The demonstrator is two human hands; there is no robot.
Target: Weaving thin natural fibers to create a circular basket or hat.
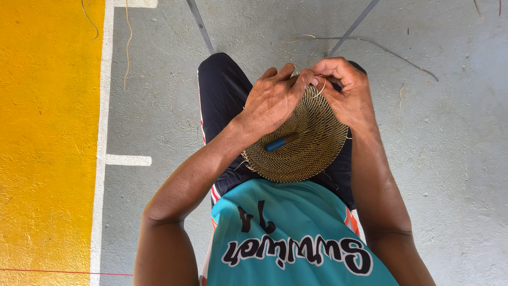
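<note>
The left hand point(275, 98) covers the upper left of the round woven disc point(301, 148); the right hand point(344, 90) hides its far rim; the blue tool point(282, 141) disappears under the left palm; two grey rods point(200, 24) run off the top edge; whatever the fingertips pinch is too small to tell.

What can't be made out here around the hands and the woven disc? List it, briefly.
- Head view: the far rim of the woven disc is covered by the left hand and right hand.
- Head view: most of the thin loop of fibre is pinched between the fingertips, hidden.
- Head view: one end of the blue-tipped tool is under the left hand.
- Head view: the two grey rods are cut off by the top edge.
</note>
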